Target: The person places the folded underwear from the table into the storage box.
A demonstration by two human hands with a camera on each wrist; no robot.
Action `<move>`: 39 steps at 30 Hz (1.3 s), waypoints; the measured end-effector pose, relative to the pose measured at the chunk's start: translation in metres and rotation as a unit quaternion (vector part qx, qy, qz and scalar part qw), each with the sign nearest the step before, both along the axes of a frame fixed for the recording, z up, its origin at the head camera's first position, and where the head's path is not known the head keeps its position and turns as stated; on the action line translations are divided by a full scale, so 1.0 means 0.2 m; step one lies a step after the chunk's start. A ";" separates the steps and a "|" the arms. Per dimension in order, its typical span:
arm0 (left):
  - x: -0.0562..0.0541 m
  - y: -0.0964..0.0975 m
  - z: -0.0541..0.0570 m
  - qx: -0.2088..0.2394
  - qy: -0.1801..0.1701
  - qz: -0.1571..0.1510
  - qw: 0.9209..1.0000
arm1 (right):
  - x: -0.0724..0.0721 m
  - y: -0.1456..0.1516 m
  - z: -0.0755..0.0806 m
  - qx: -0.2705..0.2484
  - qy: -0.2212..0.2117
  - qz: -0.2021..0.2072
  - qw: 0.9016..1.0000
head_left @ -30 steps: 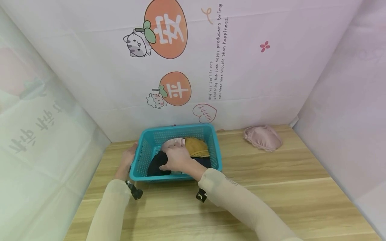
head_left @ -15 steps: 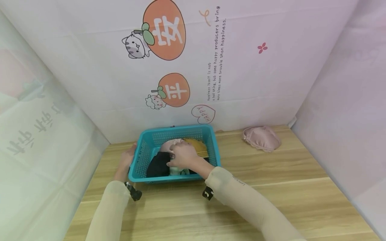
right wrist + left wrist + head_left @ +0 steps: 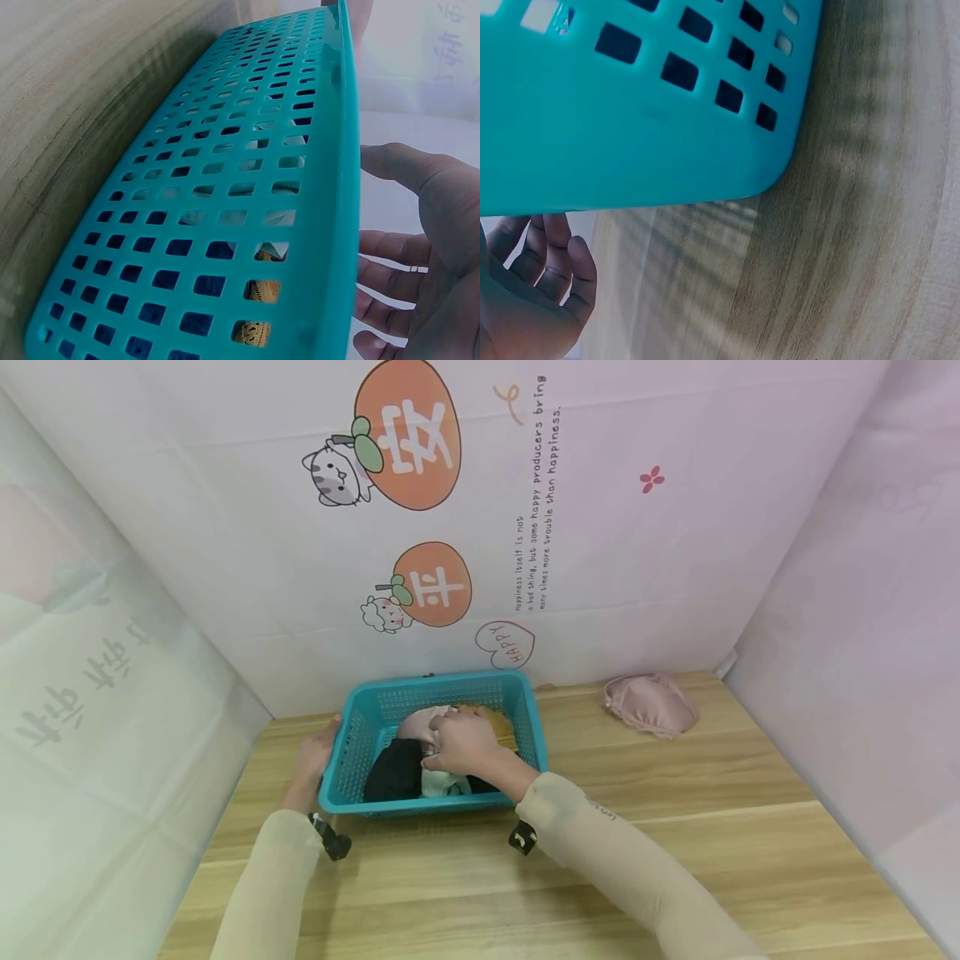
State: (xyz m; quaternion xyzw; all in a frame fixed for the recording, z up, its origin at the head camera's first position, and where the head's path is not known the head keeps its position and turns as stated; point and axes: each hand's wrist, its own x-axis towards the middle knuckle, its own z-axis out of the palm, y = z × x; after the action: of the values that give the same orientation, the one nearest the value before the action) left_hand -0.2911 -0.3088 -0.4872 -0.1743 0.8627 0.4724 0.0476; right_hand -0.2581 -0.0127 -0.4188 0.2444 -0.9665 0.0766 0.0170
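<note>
A turquoise plastic basket stands against the back wall, with several folded, rounded garments inside. Among them are a black one, a pale pink one, a mustard one and a whitish one. My right hand reaches over the front rim and lies on the garments near the middle, thumb and fingers spread apart and loosely bent. Its fingertips are hidden behind the rim in the right wrist view. Outside the basket's left wall, my left hand rests with loosely extended fingers against the rim.
On the wood-grain table, right of the basket, lies a dusty pink satin garment with lacy trim. Printed white cloth walls enclose the back and both sides.
My right hand has shifted right across the garments, from over the black and pale pink ones toward the mustard one, uncovering more of the whitish garment. The left hand stays at the basket's side.
</note>
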 end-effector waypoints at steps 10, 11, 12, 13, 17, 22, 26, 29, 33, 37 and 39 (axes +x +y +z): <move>-0.01 0.01 0.00 -0.006 0.004 -0.008 1.000 | -0.02 0.06 0.01 -0.007 0.022 -0.012 1.000; -0.01 0.01 0.00 -0.009 0.006 -0.011 1.000 | -0.02 0.07 0.01 -0.008 0.023 -0.012 1.000; -0.01 0.01 0.00 -0.009 0.007 -0.010 1.000 | -0.02 0.07 0.02 -0.009 0.025 -0.012 1.000; -0.01 0.01 0.00 -0.008 0.007 -0.009 1.000 | -0.02 0.08 0.02 -0.013 0.025 -0.011 1.000; -0.01 0.00 0.00 -0.007 0.002 -0.017 1.000 | -0.02 0.11 0.04 -0.021 0.024 -0.011 0.999; 0.00 0.00 0.00 -0.016 -0.001 -0.033 0.999 | -0.03 0.16 0.04 -0.030 0.019 -0.020 0.999; 0.01 0.00 0.00 -0.015 0.000 -0.033 0.999 | -0.05 0.20 0.04 -0.046 0.017 -0.027 0.998; 0.01 0.00 0.00 -0.013 -0.001 -0.029 0.999 | -0.06 0.24 0.03 -0.054 0.026 -0.029 0.998; 0.01 -0.01 0.00 -0.021 0.002 -0.029 0.999 | -0.07 0.28 0.04 -0.048 0.035 -0.034 0.998; 0.00 -0.01 -0.01 -0.025 0.004 -0.030 0.999 | -0.08 0.31 0.03 -0.039 0.032 -0.045 0.998; 0.00 -0.01 -0.01 -0.025 0.004 -0.032 0.999 | -0.09 0.33 0.03 -0.040 0.031 -0.050 0.997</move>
State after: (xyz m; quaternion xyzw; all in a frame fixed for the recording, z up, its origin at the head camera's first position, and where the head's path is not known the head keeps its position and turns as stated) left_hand -0.2911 -0.3111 -0.4887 -0.1459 0.8795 0.4497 0.0551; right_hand -0.2757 0.0526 -0.4132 0.1975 -0.9725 0.1070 0.0609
